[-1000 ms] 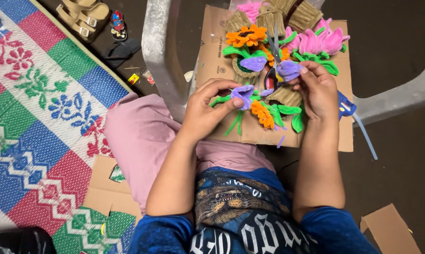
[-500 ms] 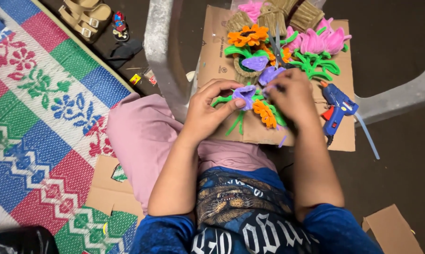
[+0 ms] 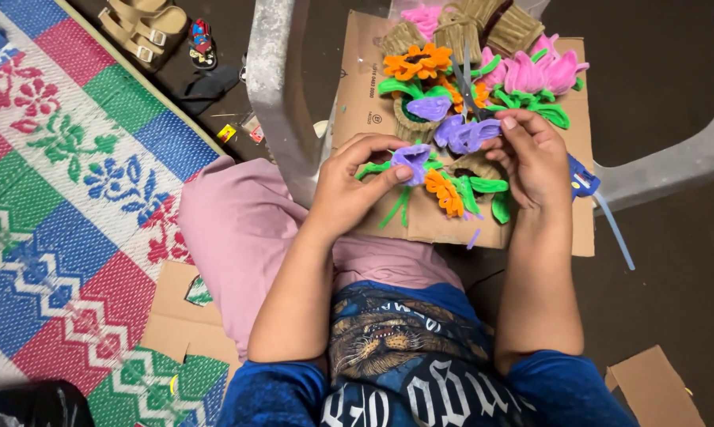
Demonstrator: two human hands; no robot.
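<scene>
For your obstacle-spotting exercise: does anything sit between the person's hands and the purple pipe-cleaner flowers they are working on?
Nothing visible does. The left hand already pinches one purple flower, and the right hand touches another purple flower. Scissors lie just beyond, clear of both hands.

My right hand [image 3: 535, 158] covers most of the blue glue gun [image 3: 582, 178]; top edge crops the brown baskets [image 3: 483, 20]; small floor bits [image 3: 238, 130] unreadable.

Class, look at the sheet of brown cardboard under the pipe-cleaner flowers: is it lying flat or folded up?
Flat. The cardboard sheet lies spread open, its edges and corners level, with the flowers on top of it.
</scene>
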